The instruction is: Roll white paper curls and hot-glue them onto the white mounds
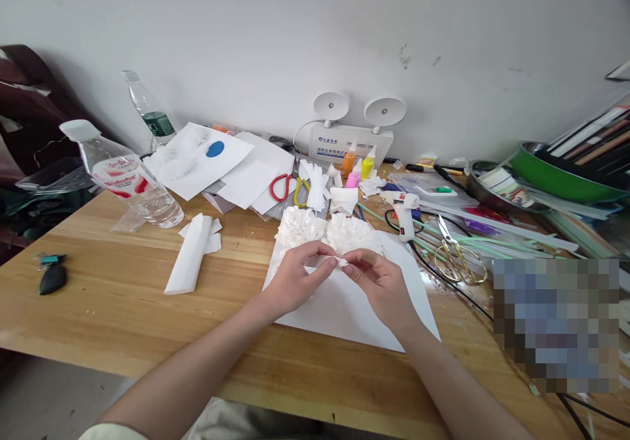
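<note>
A small crumpled piece of white paper [340, 262] is pinched between the fingertips of both hands. My left hand [301, 276] is closed on its left side, and my right hand [381, 286] grips it from the right. Under the hands lies a white sheet [325, 315] on the wooden table. Just beyond the fingers, two mounds of crumpled white paper bits, a left mound [299, 227] and a right mound [350, 231], sit side by side on the sheet's far part. The hands partly hide the near edges of both mounds.
Left stand two bottles, one large [130, 181], and a folded white paper [189, 256]. Behind are loose sheets [256, 171], red-handled scissors [280, 188] and paint bottles [367, 164]. At right are a glue gun [404, 217], gold scissors [457, 260], cables and a green bowl [556, 171].
</note>
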`<state>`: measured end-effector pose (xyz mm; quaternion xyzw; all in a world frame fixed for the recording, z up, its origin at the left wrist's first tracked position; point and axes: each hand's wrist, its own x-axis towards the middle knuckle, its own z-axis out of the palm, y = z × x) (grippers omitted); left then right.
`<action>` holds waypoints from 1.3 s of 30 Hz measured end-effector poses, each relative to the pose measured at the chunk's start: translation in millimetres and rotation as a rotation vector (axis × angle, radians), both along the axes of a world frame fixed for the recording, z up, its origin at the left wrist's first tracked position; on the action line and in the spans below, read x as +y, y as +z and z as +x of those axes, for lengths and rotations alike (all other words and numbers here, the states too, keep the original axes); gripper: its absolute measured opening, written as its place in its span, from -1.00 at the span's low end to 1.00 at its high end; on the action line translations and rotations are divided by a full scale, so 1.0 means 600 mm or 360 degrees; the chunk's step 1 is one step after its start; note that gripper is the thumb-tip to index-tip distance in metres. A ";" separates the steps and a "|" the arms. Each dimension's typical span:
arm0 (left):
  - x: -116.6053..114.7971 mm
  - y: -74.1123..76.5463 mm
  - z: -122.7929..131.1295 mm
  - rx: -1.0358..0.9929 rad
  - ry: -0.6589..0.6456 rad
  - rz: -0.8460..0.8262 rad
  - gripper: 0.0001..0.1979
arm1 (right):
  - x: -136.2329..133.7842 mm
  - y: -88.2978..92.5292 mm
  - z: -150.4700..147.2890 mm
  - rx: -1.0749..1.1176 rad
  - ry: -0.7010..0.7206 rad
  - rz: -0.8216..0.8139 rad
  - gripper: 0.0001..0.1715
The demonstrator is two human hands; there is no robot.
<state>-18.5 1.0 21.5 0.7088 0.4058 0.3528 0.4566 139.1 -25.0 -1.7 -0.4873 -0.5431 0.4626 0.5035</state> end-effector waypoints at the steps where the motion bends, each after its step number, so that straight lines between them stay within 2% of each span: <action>1: 0.000 0.001 0.000 -0.0009 -0.0015 0.0005 -0.84 | 0.000 0.001 0.000 -0.0013 0.0007 0.0008 -0.89; 13: -0.001 0.001 -0.002 -0.0024 -0.0057 0.0074 -0.87 | -0.004 0.003 -0.002 -0.0104 -0.0003 0.0094 -0.92; 21: -0.002 -0.001 -0.002 0.0025 -0.0067 0.0170 -0.86 | -0.001 0.001 0.001 -0.0021 -0.0058 0.0056 -0.83; 34: 0.000 -0.010 0.001 0.0037 -0.0034 0.0255 -0.91 | -0.003 0.000 -0.005 -0.0110 -0.0169 0.0155 -0.90; 39: 0.000 -0.011 0.001 0.0047 -0.0031 0.0266 -0.89 | -0.005 0.001 -0.006 -0.0185 -0.0229 0.0313 -0.96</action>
